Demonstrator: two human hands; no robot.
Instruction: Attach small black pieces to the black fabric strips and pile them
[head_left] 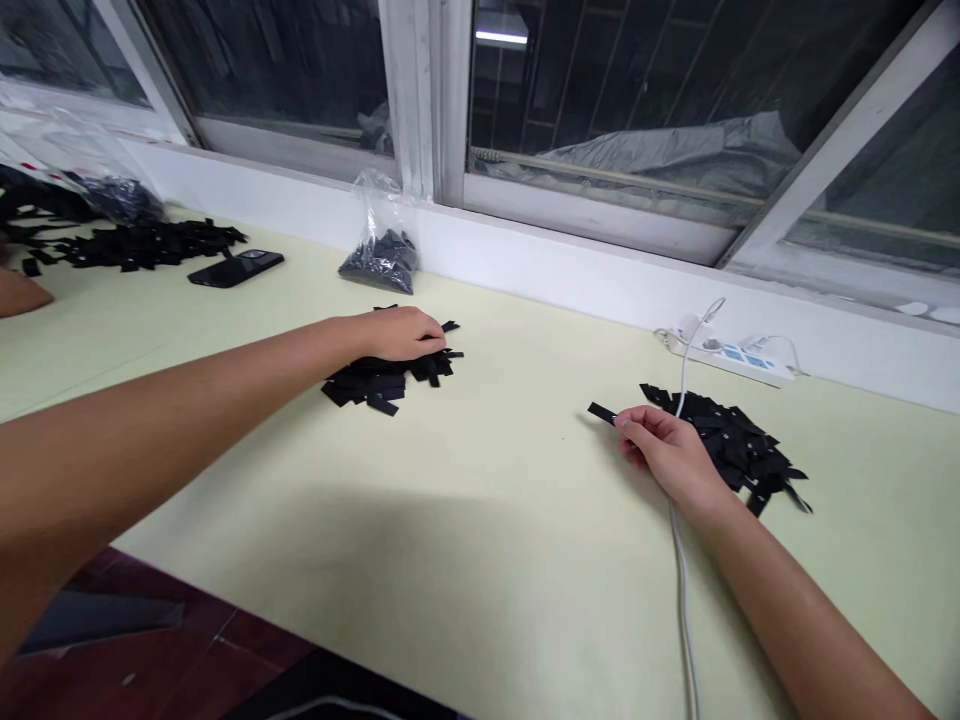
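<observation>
1. Pale green bench (480,560) runs under a row of dark windows, with a white sill along its far edge.
2. Far left lies a spread of black strips (142,245), a dark phone (236,268) beside it, and a clear bag of dark pieces (381,255) against the sill.
3. My left hand (401,333) rests palm down on the left pile of black strips (390,378); its fingers curl onto the heap, but I cannot tell whether they grip anything.
4. My right hand (667,450) has its fingers (637,425) pinched on one black strip (602,412), whose long axis points left and slightly far, toward the left pile.
5. Just right of that hand sits the right pile (739,445), touching my knuckles; a white cable (682,590) runs under my wrist to a power strip (739,358).
</observation>
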